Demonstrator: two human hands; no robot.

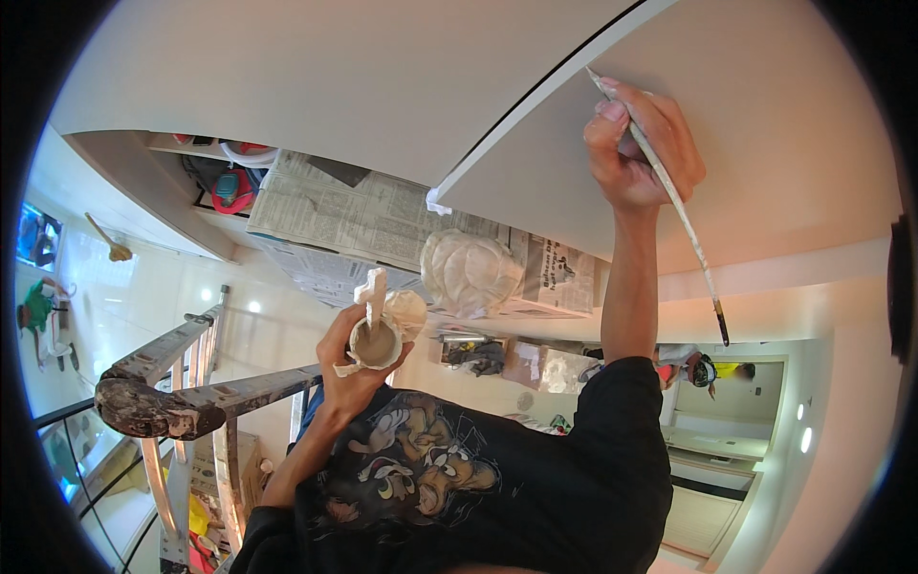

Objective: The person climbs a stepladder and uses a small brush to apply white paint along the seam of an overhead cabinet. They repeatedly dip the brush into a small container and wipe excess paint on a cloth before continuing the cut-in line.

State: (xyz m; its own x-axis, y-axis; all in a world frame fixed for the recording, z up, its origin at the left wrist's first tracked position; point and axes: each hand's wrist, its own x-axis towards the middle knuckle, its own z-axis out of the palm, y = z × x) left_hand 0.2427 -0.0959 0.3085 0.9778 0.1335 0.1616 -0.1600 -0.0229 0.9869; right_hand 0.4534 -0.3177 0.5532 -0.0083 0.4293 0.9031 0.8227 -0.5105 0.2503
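My right hand (650, 145) is raised and pinches a slim, paint-specked artist's paintbrush (677, 199). The brush tip is at or very near the edge of a white strip (543, 107), beside a narrow black gap in the pale surface overhead; whether it touches, I cannot tell. Lower down, the fingers of my left hand (346, 368) wrap round a small cup of greyish paint (376, 346). A white-crusted flat stick (374, 290) stands up from the cup. Against the cup's far side is a pale round piece (405, 312), partly hidden.
A paint-stained stepladder (158, 402) stands at my left. Newspaper (316, 206) covers a ledge ahead, with a crumpled translucent plastic bundle (469, 273) on it. An open shelf (182, 153) holds assorted items. Far below right, a person in yellow (732, 371) is near a doorway.
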